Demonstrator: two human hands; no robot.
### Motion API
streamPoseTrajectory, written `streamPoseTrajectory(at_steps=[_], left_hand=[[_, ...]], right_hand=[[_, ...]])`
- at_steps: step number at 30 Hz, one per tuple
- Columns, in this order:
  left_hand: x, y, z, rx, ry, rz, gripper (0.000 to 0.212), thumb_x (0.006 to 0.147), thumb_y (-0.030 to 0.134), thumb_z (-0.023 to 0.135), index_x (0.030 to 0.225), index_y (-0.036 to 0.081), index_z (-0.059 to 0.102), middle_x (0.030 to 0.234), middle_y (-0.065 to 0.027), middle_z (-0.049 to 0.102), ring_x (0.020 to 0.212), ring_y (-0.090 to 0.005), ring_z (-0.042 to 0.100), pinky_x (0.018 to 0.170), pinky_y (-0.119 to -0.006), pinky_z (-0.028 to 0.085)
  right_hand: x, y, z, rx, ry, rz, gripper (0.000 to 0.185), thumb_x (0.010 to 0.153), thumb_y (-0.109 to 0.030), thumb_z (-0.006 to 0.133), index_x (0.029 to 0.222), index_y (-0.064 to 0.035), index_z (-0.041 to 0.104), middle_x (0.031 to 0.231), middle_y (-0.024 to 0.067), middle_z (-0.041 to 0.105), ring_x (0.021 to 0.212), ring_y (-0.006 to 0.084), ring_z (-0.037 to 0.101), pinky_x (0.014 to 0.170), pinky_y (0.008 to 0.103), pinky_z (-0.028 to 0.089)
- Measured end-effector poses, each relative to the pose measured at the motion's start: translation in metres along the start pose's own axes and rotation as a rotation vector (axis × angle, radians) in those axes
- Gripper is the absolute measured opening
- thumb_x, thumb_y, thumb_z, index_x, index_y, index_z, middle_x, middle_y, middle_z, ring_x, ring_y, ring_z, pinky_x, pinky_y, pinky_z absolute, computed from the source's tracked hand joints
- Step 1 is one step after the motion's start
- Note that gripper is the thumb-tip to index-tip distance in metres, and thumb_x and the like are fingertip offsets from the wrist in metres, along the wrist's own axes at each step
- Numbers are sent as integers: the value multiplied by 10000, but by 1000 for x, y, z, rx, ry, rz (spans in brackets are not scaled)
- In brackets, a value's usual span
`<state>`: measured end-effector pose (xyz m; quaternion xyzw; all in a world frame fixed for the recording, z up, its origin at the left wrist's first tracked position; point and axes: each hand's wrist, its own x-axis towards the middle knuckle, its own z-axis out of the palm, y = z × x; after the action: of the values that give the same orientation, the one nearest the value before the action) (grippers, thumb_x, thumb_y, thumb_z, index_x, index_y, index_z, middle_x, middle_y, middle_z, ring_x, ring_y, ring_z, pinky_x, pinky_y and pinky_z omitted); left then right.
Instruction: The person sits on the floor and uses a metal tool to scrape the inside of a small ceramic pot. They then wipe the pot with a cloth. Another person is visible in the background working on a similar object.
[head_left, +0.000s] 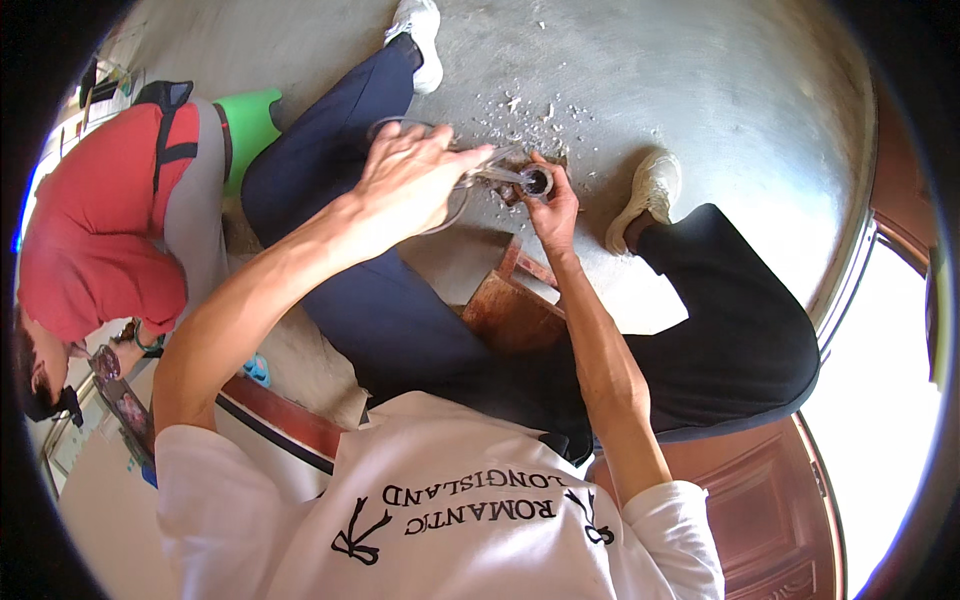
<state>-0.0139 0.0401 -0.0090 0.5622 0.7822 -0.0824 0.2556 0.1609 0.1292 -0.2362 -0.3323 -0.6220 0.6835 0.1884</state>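
My left hand (412, 176), partly blurred, is on a pair of metal scissors (450, 220) with large looped handles. Their blurred blades point to the right, at a short round tube (536, 180). This tube has a pale rim and a dark hollow, and my right hand (553, 206) grips it between thumb and fingers. Whether the blade tips are inside the hollow or only at its rim, I cannot tell. Beneath both hands, pale scraps (551, 112) lie scattered over the concrete floor (720, 82).
Between my legs is a wooden stool (510, 307). To the left, a person in a red shirt (97, 202) bends over beside a green plastic seat (247, 135). A brown panelled door (750, 510) stands at lower right, next to a bright opening (885, 360).
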Motion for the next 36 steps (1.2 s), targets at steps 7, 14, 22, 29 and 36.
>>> streamPoseTrajectory(at_steps=[7,14,22,29,36], left_hand=[[31,30,1,177,-242,12,451,835,49,547,1284,63,578,1169,-250,595,974,-305,650,863,-454,488],[55,53,24,210,-216,38,288,877,73,528,1135,-4,629,956,-186,674,868,-263,686,706,-363,546],[28,21,8,-37,-149,-77,507,785,3,576,1281,105,608,1019,-228,659,891,-316,678,793,-434,536],[49,51,11,401,-153,115,365,882,64,511,1233,39,609,982,-201,653,764,-277,688,605,-357,550],[43,32,23,225,-115,104,557,751,-16,618,1293,109,591,975,-195,618,800,-247,677,621,-342,552]], right_hand=[[0,4,-2,29,-21,7,402,752,59,729,1129,5,599,1272,107,601,1103,143,571,962,281,453],[0,-1,2,121,37,-8,358,709,79,693,1045,4,596,1257,138,629,1113,158,593,948,291,460],[4,13,2,145,15,16,391,744,71,746,1099,14,592,1270,123,602,1088,146,582,954,280,462],[4,10,2,205,30,-5,312,755,31,730,1038,3,600,1257,123,626,1084,149,598,938,282,461],[4,9,-1,182,11,7,338,748,58,727,1053,-3,596,1243,124,624,1094,154,588,956,285,450]])
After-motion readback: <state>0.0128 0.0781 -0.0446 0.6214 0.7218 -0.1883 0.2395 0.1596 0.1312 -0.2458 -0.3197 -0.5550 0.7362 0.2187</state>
